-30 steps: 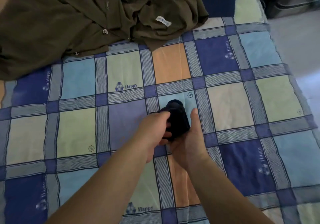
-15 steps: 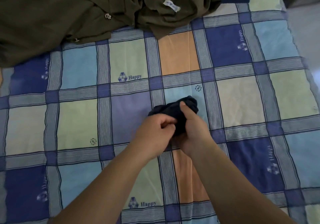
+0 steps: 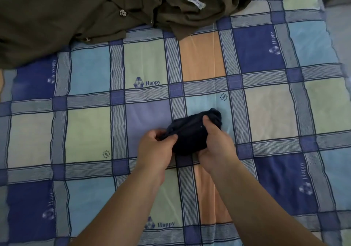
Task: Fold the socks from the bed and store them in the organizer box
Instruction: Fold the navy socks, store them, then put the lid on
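A dark navy sock bundle (image 3: 190,133) is held just above the checked bedsheet (image 3: 85,131) near the middle of the bed. My left hand (image 3: 155,150) pinches the bundle's left edge between thumb and fingers. My right hand (image 3: 214,143) grips its right side, thumb on top and fingers underneath. The lower part of the bundle is hidden behind both hands. No organizer box is in view.
A crumpled olive-brown garment (image 3: 95,11) with metal snaps and a white label covers the bed's far left and centre. The bed's right edge and pale floor (image 3: 340,36) run along the right side.
The sock bundle has been turned from upright to lying sideways, and its left edge is now stretched out by my left hand. My view has shifted slightly closer to the bed.
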`<state>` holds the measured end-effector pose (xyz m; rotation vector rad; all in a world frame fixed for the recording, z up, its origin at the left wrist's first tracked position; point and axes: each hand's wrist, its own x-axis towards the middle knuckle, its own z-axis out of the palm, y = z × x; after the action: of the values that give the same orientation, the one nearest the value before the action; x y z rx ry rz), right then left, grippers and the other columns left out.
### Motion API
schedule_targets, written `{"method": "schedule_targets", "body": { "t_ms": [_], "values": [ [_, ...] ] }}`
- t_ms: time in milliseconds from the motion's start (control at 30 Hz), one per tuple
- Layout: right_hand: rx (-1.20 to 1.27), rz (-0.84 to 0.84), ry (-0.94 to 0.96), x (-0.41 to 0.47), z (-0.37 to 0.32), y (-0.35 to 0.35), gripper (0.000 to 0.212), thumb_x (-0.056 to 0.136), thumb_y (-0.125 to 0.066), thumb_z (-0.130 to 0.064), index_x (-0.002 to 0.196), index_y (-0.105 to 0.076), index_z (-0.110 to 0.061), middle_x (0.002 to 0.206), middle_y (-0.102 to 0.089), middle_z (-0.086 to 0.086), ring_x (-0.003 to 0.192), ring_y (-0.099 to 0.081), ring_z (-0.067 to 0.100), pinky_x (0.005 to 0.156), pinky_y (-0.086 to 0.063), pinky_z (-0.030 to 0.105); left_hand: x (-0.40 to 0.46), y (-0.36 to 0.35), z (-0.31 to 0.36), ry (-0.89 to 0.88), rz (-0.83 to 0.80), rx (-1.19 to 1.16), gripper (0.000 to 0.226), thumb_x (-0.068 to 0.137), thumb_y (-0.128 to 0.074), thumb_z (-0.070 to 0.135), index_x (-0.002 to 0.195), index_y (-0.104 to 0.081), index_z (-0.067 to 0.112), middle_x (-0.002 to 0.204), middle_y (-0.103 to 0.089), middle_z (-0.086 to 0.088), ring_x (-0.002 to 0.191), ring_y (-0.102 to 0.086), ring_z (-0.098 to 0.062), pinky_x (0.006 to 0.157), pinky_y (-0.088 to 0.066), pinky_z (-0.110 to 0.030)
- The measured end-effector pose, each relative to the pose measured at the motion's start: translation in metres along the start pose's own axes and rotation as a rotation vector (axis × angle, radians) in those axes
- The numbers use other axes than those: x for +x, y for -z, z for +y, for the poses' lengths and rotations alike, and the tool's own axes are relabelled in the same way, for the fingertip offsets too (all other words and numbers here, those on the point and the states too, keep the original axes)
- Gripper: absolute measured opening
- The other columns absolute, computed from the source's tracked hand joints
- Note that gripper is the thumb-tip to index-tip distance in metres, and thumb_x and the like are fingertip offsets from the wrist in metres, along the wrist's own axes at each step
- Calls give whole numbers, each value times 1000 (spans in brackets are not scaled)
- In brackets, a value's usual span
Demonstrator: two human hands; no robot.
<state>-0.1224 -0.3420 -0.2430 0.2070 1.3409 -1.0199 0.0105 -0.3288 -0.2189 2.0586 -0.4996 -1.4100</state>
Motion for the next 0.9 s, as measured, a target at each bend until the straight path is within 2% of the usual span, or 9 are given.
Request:
{"method": "schedule_targets", "body": {
  "t_ms": [100, 267, 367, 433, 567, 667, 733, 800, 900],
  "values": [
    [0, 36, 2, -4, 1, -5, 13, 87, -74, -27, 92, -67, -18, 72, -77, 4, 66, -75, 26, 56, -59, 42, -3, 2, -5, 10, 42, 8, 19, 78, -76, 19, 93, -66, 23, 88, -71, 4, 77, -67, -9, 60, -49, -22],
    [-94, -85, 46, -22, 5, -11, 17, 86, -74, -12, 102, -69, -9, 84, -78, 11, 76, -76, 27, 58, -59, 35, -5, -7, -5, -14, 41, 52, 25, 78, -73, 22, 101, -64, 20, 90, -72, 1, 79, -69, -15, 63, -57, -29],
    [-123, -108, 18, -32, 2, -10, 11, 85, -71, 0, 95, -69, -5, 82, -77, 15, 73, -76, 29, 57, -60, 36, -17, 6, -3, -13, -55, 19, 25, 79, -74, 31, 100, -62, 25, 91, -71, 7, 80, -68, -8, 60, -54, -18],
    [-130, -62, -36, -42, -4, -4, 15, 85, -71, -3, 100, -66, -4, 86, -77, 16, 77, -75, 32, 61, -61, 42, -35, 29, -7, 71, -171, 20, 18, 84, -71, 33, 99, -64, 26, 93, -73, 5, 83, -70, -12, 67, -56, -26],
    [-166, -2, -135, -85, -14, 24, 28, 89, -67, -4, 116, -61, -6, 102, -71, 14, 95, -69, 31, 64, -60, 38, -93, 97, -35, 151, -236, 369, 10, 91, -60, 27, 93, -64, 18, 87, -71, -6, 79, -69, -23, 69, -57, -36],
    [-232, 48, -185, -138, -11, 52, 36, 88, -68, -3, 123, -58, -3, 113, -69, 18, 101, -67, 35, 69, -59, 41, -153, 157, -65, 146, -297, 782, 14, 91, -55, 31, 87, -59, 18, 83, -67, -3, 71, -61, -16, 63, -46, -26],
    [-284, 92, -219, -177, -5, 74, 40, 86, -70, 0, 124, -57, 0, 114, -68, 21, 102, -66, 38, 71, -59, 44, -193, 192, -82, 182, -325, 893, 13, 91, -52, 31, 80, -54, 24, 82, -65, 3, 72, -59, -11, 67, -46, -24],
    [-361, 102, -228, -220, 1, 90, 41, 85, -70, 3, 123, -57, 3, 110, -69, 22, 99, -67, 40, 66, -60, 43, -230, 223, -94, 180, -272, 969, 19, 93, -49, 35, 75, -47, 28, 88, -62, 8, 86, -62, -9, 76, -45, -19],
    [-451, 152, -177, -282, 3, 107, 40, 86, -68, 5, 124, -55, 6, 108, -67, 22, 96, -66, 39, 67, -58, 43, -282, 262, -105, 205, -313, 997, 23, 97, -45, 35, 74, -40, 36, 93, -56, 15, 112, -59, -8, 91, -40, -15]
  ]
}}
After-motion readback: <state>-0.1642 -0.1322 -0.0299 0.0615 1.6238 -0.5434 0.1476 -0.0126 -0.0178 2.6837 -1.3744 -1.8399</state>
